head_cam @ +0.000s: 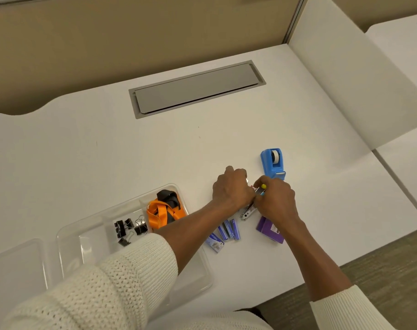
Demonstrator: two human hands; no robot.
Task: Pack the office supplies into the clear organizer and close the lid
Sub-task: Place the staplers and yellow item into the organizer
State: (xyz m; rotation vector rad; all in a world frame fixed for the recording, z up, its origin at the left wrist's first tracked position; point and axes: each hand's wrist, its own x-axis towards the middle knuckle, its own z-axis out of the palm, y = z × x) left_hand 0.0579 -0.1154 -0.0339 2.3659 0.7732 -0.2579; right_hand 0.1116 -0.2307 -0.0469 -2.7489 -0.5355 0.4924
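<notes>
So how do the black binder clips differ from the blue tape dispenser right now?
The binder clips are several small black pieces; the tape dispenser is one larger blue item. The binder clips already lie inside a compartment of the clear organizer; the tape dispenser stands out on the white desk, beyond the hands. Neither is being touched.

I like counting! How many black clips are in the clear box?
4, as far as I can tell, all in one compartment of the clear organizer: black binder clips clustered beside the orange lanyard; overlap could hide more.

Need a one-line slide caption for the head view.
Both hands gather small items beside the blue tape dispenser; clear organizer open, partly packed.
</notes>
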